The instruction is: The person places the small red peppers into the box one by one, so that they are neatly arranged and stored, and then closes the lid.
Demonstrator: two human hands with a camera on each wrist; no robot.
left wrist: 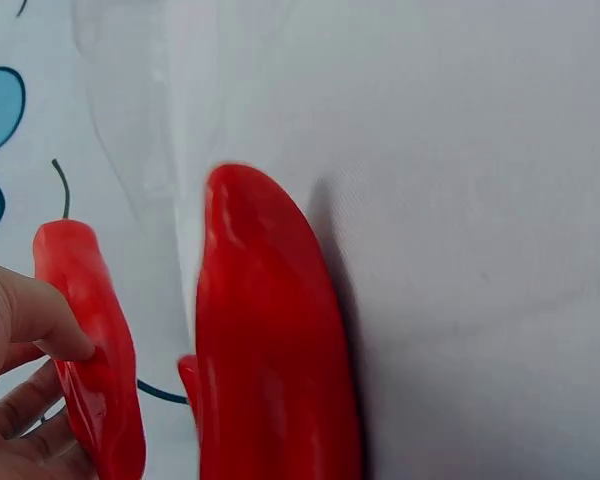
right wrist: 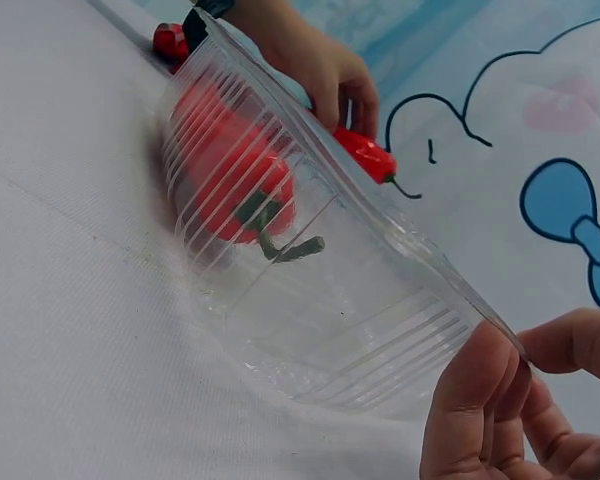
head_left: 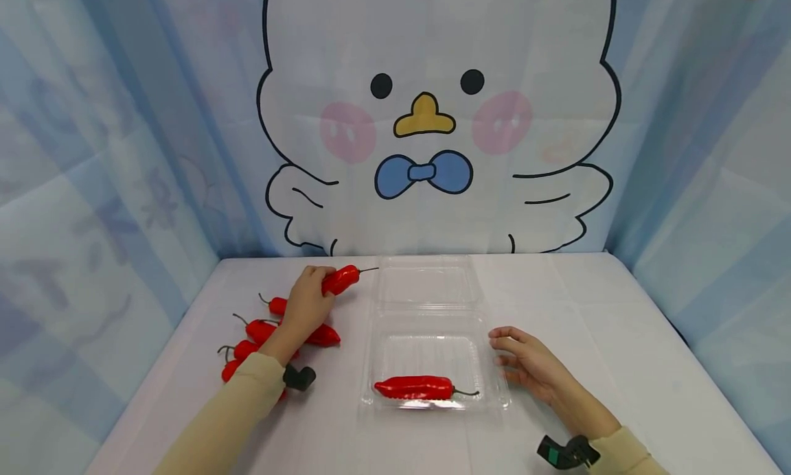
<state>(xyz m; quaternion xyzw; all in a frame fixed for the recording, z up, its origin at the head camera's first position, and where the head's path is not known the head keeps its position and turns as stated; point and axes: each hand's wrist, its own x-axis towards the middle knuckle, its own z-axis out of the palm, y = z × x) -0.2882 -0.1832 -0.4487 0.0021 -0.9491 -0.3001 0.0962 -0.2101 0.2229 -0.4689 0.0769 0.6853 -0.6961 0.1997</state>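
My left hand holds a red chili pepper above the table, left of the clear plastic box. In the left wrist view, thumb and fingers pinch this pepper around its middle, stem upward. The open hinged clear plastic box lies with its lid folded back. One red pepper rests along the near side of its base, stem to the right. At the box's right edge is my right hand. The right wrist view shows its thumb and fingers pinching the rim of the box.
Several red peppers lie in a pile on the white table, partly hidden under my left arm. Another pepper looms close to the left wrist camera. A curtain with a cartoon bird stands behind the table.
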